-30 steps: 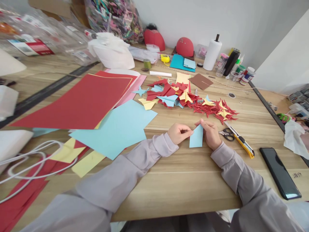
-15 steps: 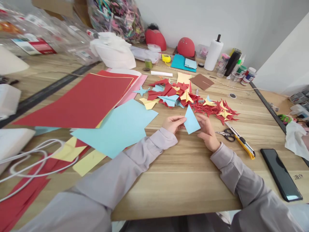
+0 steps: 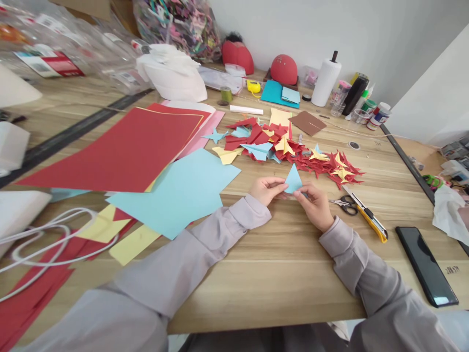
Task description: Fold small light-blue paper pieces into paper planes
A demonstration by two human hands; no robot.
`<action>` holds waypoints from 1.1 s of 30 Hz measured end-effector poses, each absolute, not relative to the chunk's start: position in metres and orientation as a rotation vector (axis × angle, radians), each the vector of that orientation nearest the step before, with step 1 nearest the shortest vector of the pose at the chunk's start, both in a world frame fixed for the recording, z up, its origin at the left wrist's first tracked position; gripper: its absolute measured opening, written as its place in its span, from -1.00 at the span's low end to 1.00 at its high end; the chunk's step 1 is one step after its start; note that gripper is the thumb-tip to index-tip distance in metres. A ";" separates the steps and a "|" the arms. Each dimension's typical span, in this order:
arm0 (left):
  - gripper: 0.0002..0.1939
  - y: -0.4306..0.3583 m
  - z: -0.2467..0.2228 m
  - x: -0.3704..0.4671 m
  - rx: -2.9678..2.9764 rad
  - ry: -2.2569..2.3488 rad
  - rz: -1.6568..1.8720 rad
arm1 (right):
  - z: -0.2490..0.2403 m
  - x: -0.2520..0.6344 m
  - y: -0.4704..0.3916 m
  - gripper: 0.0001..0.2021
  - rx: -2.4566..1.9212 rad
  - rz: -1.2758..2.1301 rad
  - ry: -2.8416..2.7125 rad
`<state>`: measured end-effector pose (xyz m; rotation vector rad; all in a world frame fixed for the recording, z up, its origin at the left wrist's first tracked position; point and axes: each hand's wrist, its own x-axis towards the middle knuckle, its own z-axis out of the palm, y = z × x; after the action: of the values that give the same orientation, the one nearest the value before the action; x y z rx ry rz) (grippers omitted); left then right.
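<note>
At the near side of the wood-grain bench (image 3: 271, 293), a black rectangular phone (image 3: 427, 266) lies to the right. Beyond the bare front stretch, the left hand (image 3: 266, 190) pinches the lower left of a small light-blue paper piece (image 3: 293, 181) between thumb and fingers, and the right hand (image 3: 317, 205) pinches its lower right. Half a second ago the right fingers were spread beside the paper and the left hand alone held it; now both grips close on it, and it shows as a smaller shape, point upward. The paper is thus steadied from both sides, so the folding looks two-handed here. Whether its lower edge touches the bench I cannot tell. Just right of the right hand lie black-handled metal scissors (image 3: 346, 204) and a yellow-and-black utility knife (image 3: 370, 220). A large light-blue paper sheet (image 3: 183, 195) lies left of the hands, partly under a large red paper sheet (image 3: 117, 151). Farther back spreads a pile of red, yellow and light-blue folded paper pieces (image 3: 298, 159), and beyond it stands a white cylindrical roll (image 3: 326, 83).
</note>
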<state>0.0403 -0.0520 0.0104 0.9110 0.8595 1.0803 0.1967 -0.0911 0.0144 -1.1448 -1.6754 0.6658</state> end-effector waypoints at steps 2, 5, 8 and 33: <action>-0.49 -0.053 0.011 0.041 0.936 0.860 1.074 | 0.013 0.197 -0.090 -0.81 -1.161 0.741 -1.584; -0.50 -0.055 0.012 0.043 0.963 0.851 1.066 | 0.013 0.196 -0.088 -0.76 -1.190 0.871 -1.406; -0.52 -0.056 0.013 0.043 0.999 0.833 1.064 | 0.014 0.194 -0.088 -0.74 -1.179 0.940 -1.281; -0.68 -0.057 0.020 0.043 1.033 0.927 0.995 | 0.018 0.196 -0.087 -0.72 -1.258 1.045 -1.292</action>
<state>0.0426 -0.0575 0.0199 1.0325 0.9274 0.9946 0.1961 -0.0873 0.0179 -1.2576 -1.2918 1.0452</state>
